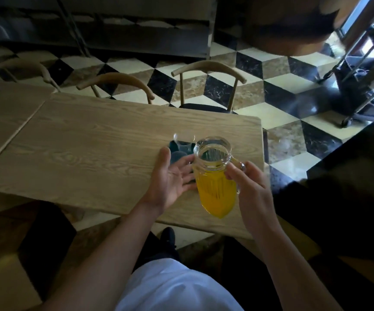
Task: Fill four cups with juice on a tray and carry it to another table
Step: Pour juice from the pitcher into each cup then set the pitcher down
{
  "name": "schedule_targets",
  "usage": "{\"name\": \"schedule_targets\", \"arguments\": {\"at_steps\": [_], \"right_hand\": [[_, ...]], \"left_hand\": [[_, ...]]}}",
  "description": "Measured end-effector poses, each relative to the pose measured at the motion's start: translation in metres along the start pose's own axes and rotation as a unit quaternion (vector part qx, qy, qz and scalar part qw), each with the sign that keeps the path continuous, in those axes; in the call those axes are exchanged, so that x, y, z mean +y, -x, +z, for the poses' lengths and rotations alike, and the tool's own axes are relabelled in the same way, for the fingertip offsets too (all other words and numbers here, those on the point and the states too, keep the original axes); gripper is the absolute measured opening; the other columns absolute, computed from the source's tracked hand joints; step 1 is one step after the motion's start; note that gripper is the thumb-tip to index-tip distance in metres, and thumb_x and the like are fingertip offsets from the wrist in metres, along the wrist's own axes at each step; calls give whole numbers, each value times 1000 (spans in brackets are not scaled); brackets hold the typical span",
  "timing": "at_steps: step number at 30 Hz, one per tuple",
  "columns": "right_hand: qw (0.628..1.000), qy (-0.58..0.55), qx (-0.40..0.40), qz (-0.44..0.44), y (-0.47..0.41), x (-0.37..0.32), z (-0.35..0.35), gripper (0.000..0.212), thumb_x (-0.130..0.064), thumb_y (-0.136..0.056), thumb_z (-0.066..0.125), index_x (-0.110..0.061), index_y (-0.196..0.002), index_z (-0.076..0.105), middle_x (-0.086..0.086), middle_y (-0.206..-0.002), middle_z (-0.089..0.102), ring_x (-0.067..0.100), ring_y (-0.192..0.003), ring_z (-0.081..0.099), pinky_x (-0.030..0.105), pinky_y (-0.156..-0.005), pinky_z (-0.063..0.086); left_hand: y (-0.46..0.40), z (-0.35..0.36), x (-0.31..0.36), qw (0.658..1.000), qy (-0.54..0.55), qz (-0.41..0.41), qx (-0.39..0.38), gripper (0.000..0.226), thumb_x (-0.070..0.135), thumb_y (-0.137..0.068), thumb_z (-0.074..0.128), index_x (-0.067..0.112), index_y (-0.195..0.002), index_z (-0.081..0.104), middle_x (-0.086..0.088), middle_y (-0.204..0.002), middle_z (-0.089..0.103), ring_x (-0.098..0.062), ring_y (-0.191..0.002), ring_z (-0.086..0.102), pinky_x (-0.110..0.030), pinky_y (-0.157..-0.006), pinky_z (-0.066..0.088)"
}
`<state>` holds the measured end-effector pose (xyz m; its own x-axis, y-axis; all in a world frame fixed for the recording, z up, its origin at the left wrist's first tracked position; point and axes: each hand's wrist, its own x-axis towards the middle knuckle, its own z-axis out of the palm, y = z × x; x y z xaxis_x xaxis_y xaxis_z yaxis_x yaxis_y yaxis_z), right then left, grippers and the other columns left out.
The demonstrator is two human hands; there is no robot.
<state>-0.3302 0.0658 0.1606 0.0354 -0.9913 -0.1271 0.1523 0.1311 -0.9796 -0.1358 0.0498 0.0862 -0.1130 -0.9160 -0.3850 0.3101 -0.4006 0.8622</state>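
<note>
A clear ribbed glass jug (215,176), about half full of orange juice, is held upright above the near right part of the wooden table (91,153). My right hand (248,182) grips its handle. My left hand (172,176) is spread open beside the jug, fingertips at or near its wall. Behind the jug and my left hand lies a dark teal tray (181,147), mostly hidden. A clear cup (182,136) stands on it, blurred; I cannot tell how many cups there are.
Two wooden chairs (208,86) stand at the table's far side. A second table (2,113) adjoins on the left. A metal trolley (361,81) is at the far right, a dark counter (349,176) close on my right. The floor is chequered.
</note>
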Motion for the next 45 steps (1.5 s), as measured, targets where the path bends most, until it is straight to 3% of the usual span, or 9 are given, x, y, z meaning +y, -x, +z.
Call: {"name": "schedule_targets", "arguments": {"at_steps": [6,11,17,21,24,29,34,38,45], "right_hand": [[997,37,62,15,2,5,-44,31,-26,-94,64,5,-94,64,7,-84,64,16,-81,58,35,-77,45],[990,108,83,26,-5,8,-63,20,-20,-97,60,-18,-77,62,-7,-71,60,6,-69,55,26,-66,43],[981,170,83,49,-26,15,-77,29,-25,-98,56,-4,-79,56,1,-69,52,11,-63,48,25,-58,39],[972,214,61,68,-43,19,-84,28,-23,-98,55,-4,-77,57,-2,-64,55,8,-59,52,22,-56,42],[962,253,47,89,-57,24,-84,27,-23,-99,56,-7,-78,56,0,-66,54,10,-59,51,27,-57,41],[941,316,19,117,-67,37,-80,29,-26,-97,61,-14,-72,52,-2,-65,52,13,-61,50,36,-59,41],[902,411,-35,126,-74,40,-76,29,-29,-97,60,-8,-79,52,2,-70,56,11,-62,51,29,-57,42],[876,466,-67,110,-86,40,-74,34,-35,-97,58,-4,-84,55,11,-76,61,22,-68,56,41,-63,49],[839,515,-115,131,-103,47,-72,32,-39,-99,54,-13,-81,54,0,-73,58,17,-63,52,31,-56,42]], "left_hand": [[-17,42,-18,997,-7,-39,-63,91,82,-93,15,20,-146,56,-13,-145,64,-31,-137,58,-61,-120,31],[-49,58,-15,992,-12,-54,-114,94,84,-94,13,22,-149,56,-13,-153,56,-36,-142,52,-65,-122,26],[-86,66,-14,984,-21,-92,-151,92,86,-92,9,31,-143,62,-9,-153,57,-32,-139,54,-60,-121,30],[-100,64,-17,981,-3,-111,-160,83,83,-92,10,40,-136,65,2,-146,59,-24,-136,54,-53,-116,36],[-110,54,-26,978,11,-130,-162,86,87,-91,11,40,-146,58,-8,-162,45,-32,-148,41,-59,-122,28],[-115,41,-44,972,36,-165,-162,92,91,-87,16,36,-153,50,-5,-161,48,-28,-149,43,-59,-121,26],[-106,42,-60,972,71,-172,-141,89,87,-90,14,36,-154,48,2,-159,51,-23,-148,44,-60,-118,22],[-99,39,-74,965,150,-169,-134,89,85,-92,13,33,-154,50,3,-155,55,-28,-150,41,-67,-123,13],[-94,40,-90,949,231,-184,-107,86,84,-92,19,30,-150,54,-1,-151,60,-31,-150,40,-71,-123,6]]}}
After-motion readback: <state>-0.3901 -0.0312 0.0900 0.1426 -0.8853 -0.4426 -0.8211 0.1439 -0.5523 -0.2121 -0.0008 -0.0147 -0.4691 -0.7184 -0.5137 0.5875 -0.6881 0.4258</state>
